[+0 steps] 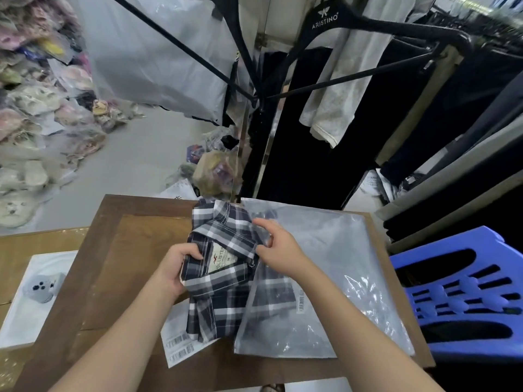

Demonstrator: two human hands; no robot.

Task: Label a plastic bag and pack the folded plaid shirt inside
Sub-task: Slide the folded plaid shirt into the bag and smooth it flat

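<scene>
A folded navy-and-white plaid shirt (219, 267) lies on the brown wooden table (127, 250), neck label facing up. Its right part sits inside the mouth of a translucent plastic bag (325, 278) that spreads to the right. A small barcode label (300, 299) is stuck on the bag near its opening. My left hand (177, 271) grips the shirt's left edge. My right hand (276, 244) pinches the bag's open edge over the shirt's collar.
A sheet of barcode stickers (179, 343) lies under the shirt's near end. A white tray with a grey object (36, 292) sits left. A blue plastic stool (464, 290) stands right. Hanging clothes and black hangers (339, 66) crowd behind; bagged goods (36, 108) pile left.
</scene>
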